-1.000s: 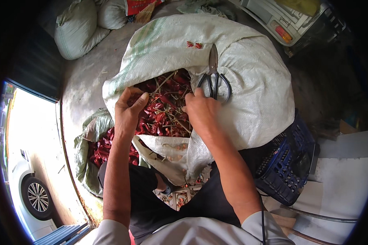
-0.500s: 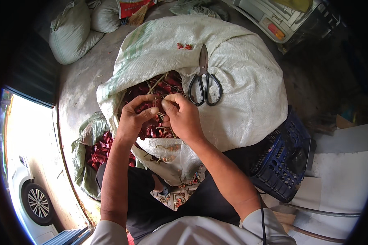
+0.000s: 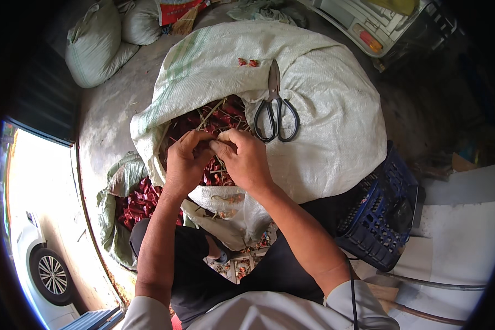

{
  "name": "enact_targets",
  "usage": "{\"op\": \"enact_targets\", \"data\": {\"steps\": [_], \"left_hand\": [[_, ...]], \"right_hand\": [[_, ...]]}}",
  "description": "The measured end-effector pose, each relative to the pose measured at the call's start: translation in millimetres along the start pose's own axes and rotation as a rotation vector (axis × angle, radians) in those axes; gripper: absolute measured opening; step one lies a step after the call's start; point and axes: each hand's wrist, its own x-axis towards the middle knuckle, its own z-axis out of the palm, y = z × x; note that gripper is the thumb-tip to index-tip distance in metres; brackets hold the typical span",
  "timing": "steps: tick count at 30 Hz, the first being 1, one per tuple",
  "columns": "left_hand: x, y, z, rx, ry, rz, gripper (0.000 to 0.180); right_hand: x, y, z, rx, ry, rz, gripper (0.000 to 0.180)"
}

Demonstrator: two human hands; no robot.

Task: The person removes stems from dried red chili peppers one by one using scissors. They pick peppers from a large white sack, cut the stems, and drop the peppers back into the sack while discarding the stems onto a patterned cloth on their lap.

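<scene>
My left hand [image 3: 186,159] and my right hand [image 3: 245,157] meet fingertip to fingertip above the mouth of a big white woven sack [image 3: 335,104]. Both are closed in a pinch on a dried chili, which the fingers now almost wholly cover. Beneath them, dark red dried chilies [image 3: 225,114] with pale stalks fill the sack's opening. Black-handled scissors [image 3: 275,110] lie on the sack to the right of the opening, blades pointing away from me. Two small red chili pieces [image 3: 248,62] rest on the cloth left of the blade tip.
At the left, a smaller greenish sack [image 3: 109,206] holds more red chilies [image 3: 140,204]. A blue plastic crate [image 3: 377,220] stands on the right. Full white sacks [image 3: 96,47] and a straw broom [image 3: 186,23] are at the far left, a grey bin [image 3: 368,33] at the far right.
My fingertips have drawn closer together and curled inward over the chili, which showed between them before. My left hand has turned slightly. The scissors and sacks stay put.
</scene>
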Motion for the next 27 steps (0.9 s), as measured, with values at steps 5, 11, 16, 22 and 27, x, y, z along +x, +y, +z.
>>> {"op": "enact_targets", "data": {"steps": [5,11,16,22,27], "left_hand": [[3.6,17.3,-4.8,0.122,-0.050,0.032,0.030],[-3.0,6.6,3.6,0.209,0.025,0.017,0.028],[-5.7,6.8,-0.4,-0.403,0.029,-0.266,0.014],[-4.2,16.2,-28.5,-0.565,0.138,-0.503,0.009],[6.2,-5.0,-67.7,-0.653,0.339,-0.440,0.017]], "right_hand": [[1.4,-2.2,-2.9,-0.040,0.031,-0.054,0.014],[-1.1,-4.8,5.2,-0.563,-0.059,-0.509,0.012],[7.7,-6.8,8.0,0.063,0.040,-0.186,0.014],[31.8,-4.7,-37.0,1.021,0.061,0.353,0.020],[4.3,-0.9,-19.6,0.055,-0.481,-0.107,0.016]]}}
